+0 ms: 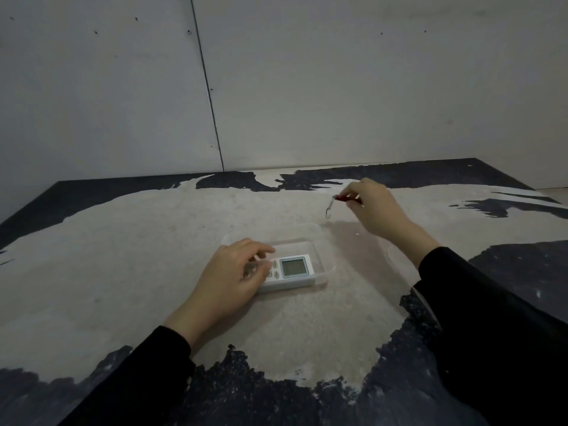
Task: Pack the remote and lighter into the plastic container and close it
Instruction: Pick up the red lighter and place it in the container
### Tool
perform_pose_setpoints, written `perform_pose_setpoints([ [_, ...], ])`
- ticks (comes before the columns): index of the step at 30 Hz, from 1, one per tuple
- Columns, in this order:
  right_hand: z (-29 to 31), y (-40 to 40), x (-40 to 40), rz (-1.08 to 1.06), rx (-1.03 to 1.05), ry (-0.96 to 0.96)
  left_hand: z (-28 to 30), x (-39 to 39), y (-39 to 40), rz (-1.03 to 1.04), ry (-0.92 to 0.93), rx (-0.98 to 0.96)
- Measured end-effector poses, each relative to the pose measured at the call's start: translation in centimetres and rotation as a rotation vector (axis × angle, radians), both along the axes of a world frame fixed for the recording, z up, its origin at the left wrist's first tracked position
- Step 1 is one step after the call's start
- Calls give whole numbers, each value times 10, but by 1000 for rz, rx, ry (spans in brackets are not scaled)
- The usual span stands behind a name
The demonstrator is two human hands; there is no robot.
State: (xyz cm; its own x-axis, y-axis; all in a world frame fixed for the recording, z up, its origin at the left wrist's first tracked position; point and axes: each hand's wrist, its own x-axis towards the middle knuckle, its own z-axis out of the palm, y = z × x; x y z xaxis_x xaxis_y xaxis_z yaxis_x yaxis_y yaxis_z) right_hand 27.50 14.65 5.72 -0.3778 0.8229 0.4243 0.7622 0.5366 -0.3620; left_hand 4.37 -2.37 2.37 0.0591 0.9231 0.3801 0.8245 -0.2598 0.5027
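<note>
A white remote [292, 271] with a small grey screen lies inside the clear plastic container [313, 233] in the middle of the table. My left hand [233, 275] rests on the remote's left end, its fingers curled over the buttons. My right hand [373, 204] is raised beyond and to the right of the container and pinches a small red lighter [342, 198]. A metal ring on a chain [329, 210] dangles from the lighter's left end. The lighter's right part is hidden in the fingers.
A clear lid [399, 256] lies flat on the table to the right of the container, partly under my right forearm. The table top [153, 256] is worn beige with dark patches. Grey wall panels stand right behind its far edge.
</note>
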Motion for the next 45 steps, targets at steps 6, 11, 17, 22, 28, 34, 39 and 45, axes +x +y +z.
perform_pose_setpoints([
  [6,18,-66,-47,372,20,-20,7,-1,-1,78,-137,36],
  [11,14,-83,-63,460,-31,-81,7,-5,4,178,-194,131],
  [17,5,-76,-67,428,-63,-112,7,-10,7,227,-223,103],
  [22,1,-75,-75,374,-94,-206,10,-15,18,283,-204,54],
  [28,3,-67,-90,297,-30,-411,22,-9,26,461,311,161],
  [34,6,-69,-99,262,-9,-556,24,-6,38,548,376,-85],
  [39,2,-70,-98,242,-26,-592,16,-7,43,548,362,-169],
  [45,7,-79,-78,259,-122,-356,13,-9,31,524,278,-189],
])
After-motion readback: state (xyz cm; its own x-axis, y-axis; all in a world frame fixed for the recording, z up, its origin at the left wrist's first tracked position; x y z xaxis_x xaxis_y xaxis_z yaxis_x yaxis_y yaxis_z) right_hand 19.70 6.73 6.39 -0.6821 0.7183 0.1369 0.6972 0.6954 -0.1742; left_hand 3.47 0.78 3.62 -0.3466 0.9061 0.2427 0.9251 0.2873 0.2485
